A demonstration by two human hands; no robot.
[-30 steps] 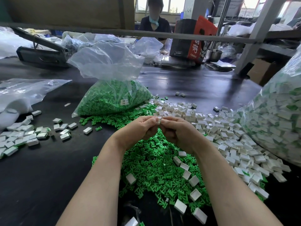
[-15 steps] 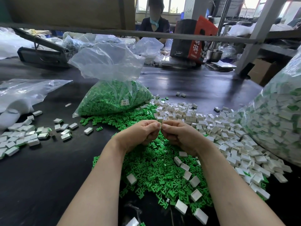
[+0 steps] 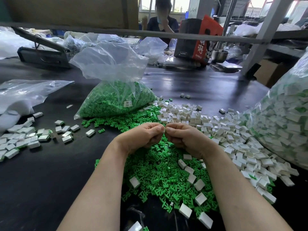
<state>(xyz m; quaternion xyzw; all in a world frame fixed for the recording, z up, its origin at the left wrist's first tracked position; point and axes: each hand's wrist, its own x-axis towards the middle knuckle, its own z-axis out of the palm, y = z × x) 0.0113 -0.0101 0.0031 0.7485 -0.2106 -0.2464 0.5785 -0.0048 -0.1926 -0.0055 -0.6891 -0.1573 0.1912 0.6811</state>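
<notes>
White piece [image 3: 164, 130], pinched between fingertips [image 3: 159, 129] (axis hidden)

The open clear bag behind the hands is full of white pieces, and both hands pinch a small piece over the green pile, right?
Not quite. In the head view the open clear bag holds green pieces, not white. The left hand and right hand do pinch a small piece over the green pile.

White Chinese characters on red-and-black package [image 3: 198, 47]; bag label [image 3: 128, 103] illegible

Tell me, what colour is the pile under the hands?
The pile is mostly green; head view.
</notes>
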